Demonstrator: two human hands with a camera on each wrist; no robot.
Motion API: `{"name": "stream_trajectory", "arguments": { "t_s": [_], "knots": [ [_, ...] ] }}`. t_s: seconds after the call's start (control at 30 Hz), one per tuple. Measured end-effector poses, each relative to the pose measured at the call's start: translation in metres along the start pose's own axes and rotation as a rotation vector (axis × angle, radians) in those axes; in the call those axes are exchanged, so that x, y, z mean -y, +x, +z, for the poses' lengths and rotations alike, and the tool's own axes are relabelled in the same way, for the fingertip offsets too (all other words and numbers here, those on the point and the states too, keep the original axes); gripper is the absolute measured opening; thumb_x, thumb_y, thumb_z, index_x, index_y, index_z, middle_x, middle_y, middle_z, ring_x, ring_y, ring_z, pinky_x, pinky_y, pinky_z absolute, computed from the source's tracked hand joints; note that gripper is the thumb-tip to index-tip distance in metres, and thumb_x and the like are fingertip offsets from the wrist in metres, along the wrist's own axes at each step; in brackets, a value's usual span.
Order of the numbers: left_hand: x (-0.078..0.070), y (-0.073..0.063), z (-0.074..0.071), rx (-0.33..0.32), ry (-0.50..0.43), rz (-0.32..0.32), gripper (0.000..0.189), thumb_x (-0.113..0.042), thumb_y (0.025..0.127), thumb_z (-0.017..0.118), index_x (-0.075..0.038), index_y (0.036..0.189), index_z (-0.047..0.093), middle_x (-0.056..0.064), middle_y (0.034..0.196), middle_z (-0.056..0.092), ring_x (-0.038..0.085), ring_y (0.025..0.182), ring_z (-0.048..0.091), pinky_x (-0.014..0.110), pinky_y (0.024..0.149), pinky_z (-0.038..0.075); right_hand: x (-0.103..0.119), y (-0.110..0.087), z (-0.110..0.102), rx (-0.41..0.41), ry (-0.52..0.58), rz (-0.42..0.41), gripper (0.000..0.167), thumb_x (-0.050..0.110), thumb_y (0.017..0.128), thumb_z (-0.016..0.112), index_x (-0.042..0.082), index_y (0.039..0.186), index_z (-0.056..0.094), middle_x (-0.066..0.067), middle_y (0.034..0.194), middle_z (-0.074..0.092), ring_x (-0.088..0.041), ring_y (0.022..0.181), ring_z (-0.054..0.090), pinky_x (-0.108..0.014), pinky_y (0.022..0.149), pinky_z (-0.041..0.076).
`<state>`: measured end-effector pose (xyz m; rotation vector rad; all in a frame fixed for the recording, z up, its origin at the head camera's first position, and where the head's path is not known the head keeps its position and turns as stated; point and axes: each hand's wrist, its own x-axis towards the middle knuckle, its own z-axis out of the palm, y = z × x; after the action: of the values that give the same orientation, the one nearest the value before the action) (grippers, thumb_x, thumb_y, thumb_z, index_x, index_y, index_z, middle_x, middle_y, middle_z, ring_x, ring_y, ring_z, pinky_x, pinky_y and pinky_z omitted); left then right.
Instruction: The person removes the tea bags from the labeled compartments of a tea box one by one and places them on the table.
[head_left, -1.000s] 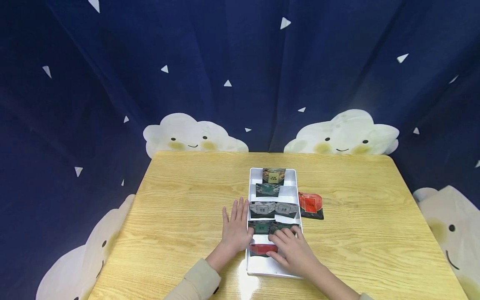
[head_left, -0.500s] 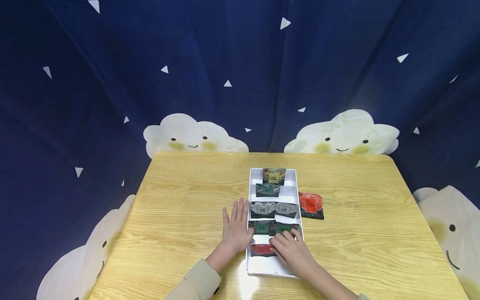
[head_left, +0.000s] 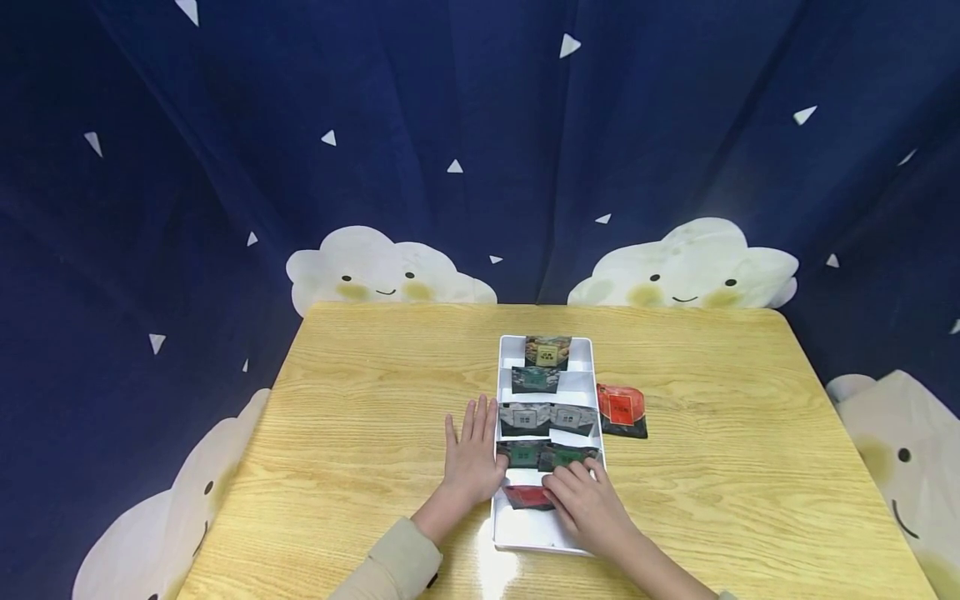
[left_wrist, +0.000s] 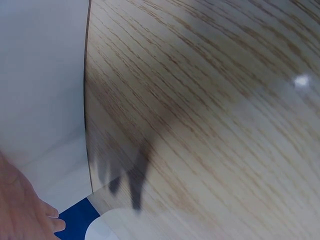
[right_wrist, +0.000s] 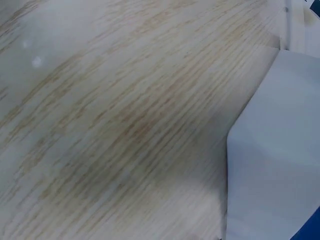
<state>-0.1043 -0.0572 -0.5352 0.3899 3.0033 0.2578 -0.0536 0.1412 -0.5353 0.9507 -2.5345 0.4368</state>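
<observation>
A white divided tray (head_left: 525,533) stands on the wooden table, with small sachets upright in its compartments. My left hand (head_left: 471,467) lies along the tray's left wall, fingers straight, the thumb over the rim near a green sachet (head_left: 523,455). My right hand (head_left: 588,504) reaches in from the right. Its fingers are curled and it pinches the right end of a red sachet (head_left: 527,497) in the near part of the tray; the contact is partly hidden. Another green sachet (head_left: 564,457) sits just beyond its fingertips. In the left wrist view the tray's outer wall (left_wrist: 42,90) rises beside the hand.
A red and black sachet (head_left: 622,410) lies flat on the table against the tray's right side. Two grey sachets (head_left: 525,419), a dark green one (head_left: 536,380) and a brown one (head_left: 547,353) fill the farther compartments. A dark blue curtain (head_left: 510,150) hangs behind the table (head_left: 375,375).
My right thumb has come in against the red sachet's right end. The sachet has shifted slightly away from me and now tilts a little. My left hand stays put.
</observation>
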Motion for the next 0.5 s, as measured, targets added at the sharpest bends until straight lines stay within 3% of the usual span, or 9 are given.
{"name": "stream_trajectory", "arguments": {
  "t_s": [0.2, 0.4, 0.5],
  "knots": [
    [0.000, 0.000, -0.001, 0.007, -0.008, -0.001, 0.077, -0.032, 0.083, 0.043, -0.007, 0.147, 0.009, 0.010, 0.153, 0.006, 0.028, 0.140, 0.005, 0.055, 0.108, 0.001, 0.001, 0.007, -0.015, -0.012, 0.043, 0.067, 0.011, 0.025, 0.089, 0.048, 0.020, 0.086, 0.058, 0.010, 0.078, 0.052, -0.011, 0.074, 0.046, -0.039, 0.081, 0.033],
    [0.000, 0.000, -0.001, 0.018, -0.007, 0.000, 0.076, -0.032, 0.084, 0.041, -0.008, 0.148, 0.007, 0.010, 0.153, 0.005, 0.028, 0.140, 0.004, 0.055, 0.108, 0.000, -0.010, 0.019, -0.039, -0.157, 0.112, 0.124, 0.036, 0.032, 0.098, 0.031, 0.014, 0.086, 0.059, 0.008, 0.077, 0.055, -0.011, 0.073, 0.048, -0.038, 0.079, 0.032],
    [0.000, 0.000, -0.001, 0.018, -0.015, -0.001, 0.076, -0.031, 0.084, 0.041, -0.007, 0.147, 0.008, 0.011, 0.153, 0.005, 0.028, 0.140, 0.004, 0.055, 0.108, 0.000, -0.020, 0.026, -0.053, -0.235, 0.127, 0.143, 0.028, 0.025, 0.096, 0.037, 0.011, 0.084, 0.059, 0.005, 0.075, 0.054, -0.014, 0.072, 0.047, -0.040, 0.078, 0.030]
  ]
}}
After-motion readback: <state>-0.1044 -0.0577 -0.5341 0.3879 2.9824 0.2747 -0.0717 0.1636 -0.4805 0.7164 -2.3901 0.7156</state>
